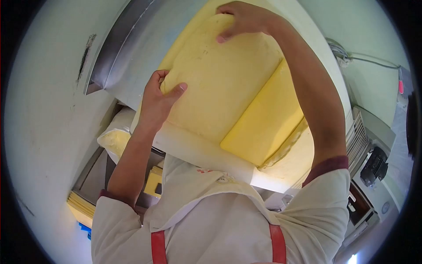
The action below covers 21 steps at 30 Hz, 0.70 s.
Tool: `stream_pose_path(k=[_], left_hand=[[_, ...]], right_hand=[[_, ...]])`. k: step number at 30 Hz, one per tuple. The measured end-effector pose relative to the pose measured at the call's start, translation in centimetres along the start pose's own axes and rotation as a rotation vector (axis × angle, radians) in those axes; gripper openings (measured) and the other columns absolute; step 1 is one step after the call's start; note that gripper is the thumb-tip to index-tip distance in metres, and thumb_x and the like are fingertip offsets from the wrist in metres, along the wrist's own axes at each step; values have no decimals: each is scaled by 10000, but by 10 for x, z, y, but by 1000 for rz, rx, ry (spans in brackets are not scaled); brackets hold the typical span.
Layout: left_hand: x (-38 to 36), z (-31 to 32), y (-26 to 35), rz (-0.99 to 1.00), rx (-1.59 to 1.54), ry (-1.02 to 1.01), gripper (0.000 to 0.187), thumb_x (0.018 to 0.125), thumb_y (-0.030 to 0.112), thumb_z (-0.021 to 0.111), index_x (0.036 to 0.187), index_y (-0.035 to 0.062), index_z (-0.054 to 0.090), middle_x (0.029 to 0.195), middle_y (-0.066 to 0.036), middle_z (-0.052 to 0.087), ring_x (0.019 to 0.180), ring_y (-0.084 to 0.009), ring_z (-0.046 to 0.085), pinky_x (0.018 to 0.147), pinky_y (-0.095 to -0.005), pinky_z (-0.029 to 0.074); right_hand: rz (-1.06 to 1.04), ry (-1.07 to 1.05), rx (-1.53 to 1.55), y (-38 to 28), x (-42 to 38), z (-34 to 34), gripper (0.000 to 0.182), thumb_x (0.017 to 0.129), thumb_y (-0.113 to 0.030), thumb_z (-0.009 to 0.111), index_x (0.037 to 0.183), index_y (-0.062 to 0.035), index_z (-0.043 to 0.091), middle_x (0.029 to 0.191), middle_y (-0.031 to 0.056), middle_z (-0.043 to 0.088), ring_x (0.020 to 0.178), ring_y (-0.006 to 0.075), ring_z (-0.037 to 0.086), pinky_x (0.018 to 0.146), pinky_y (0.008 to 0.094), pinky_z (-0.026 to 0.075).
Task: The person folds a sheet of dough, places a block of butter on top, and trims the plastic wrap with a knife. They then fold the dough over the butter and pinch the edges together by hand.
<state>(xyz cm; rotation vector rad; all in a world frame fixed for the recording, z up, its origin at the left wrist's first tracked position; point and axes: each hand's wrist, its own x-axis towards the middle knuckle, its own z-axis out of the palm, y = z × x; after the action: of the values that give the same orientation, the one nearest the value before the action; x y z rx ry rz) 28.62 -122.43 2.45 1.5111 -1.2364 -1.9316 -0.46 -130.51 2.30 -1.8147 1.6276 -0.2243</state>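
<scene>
A wide, pale sheet of dough (220, 75) lies on the worktable. To its right shows a smooth, deeper-yellow slab (263, 119), which looks like butter, with more dough along its right edge. My left hand (162, 97) grips the left edge of the sheet, thumb on top and fingers curled around the side. Up at the far end, my right hand (246, 22) has its thumb on the surface and its fingers bent over the far edge. The sheet meets the slab along a slanting line; whether it covers part of the slab is hidden.
The white worktable (189, 141) ends close to my apron. A metal panel (118, 48) stands beyond it at the left. Below left is a plastic bag (116, 136) with something yellow inside. A wire rack (358, 132) and a black device (373, 166) are at the right.
</scene>
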Motion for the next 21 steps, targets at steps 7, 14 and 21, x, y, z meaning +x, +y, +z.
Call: stream_pose_path(k=[7,14,21], left_hand=[[-32,-5,21,-1,-268,-37,433,862,96,692,1226,-89,548,1093,-117,647,968,-156,625,863,-279,494],[-143,88,70,412,170,-34,431,867,44,684,1265,-49,548,1039,-85,677,908,-101,625,814,-267,506],[-175,223,-23,533,942,-512,542,872,253,679,1310,-22,519,1266,-247,578,1154,-337,586,995,-377,456]], right_hand=[[-234,-220,211,-29,16,-53,460,716,-273,838,1052,-24,644,949,129,686,875,206,642,777,319,520],[-302,-55,287,-20,-137,-129,352,736,-186,788,1040,-29,705,986,103,702,894,190,639,815,343,509],[-73,-9,620,122,-327,-62,351,734,66,647,1078,-6,657,1172,70,649,1100,193,598,1032,338,431]])
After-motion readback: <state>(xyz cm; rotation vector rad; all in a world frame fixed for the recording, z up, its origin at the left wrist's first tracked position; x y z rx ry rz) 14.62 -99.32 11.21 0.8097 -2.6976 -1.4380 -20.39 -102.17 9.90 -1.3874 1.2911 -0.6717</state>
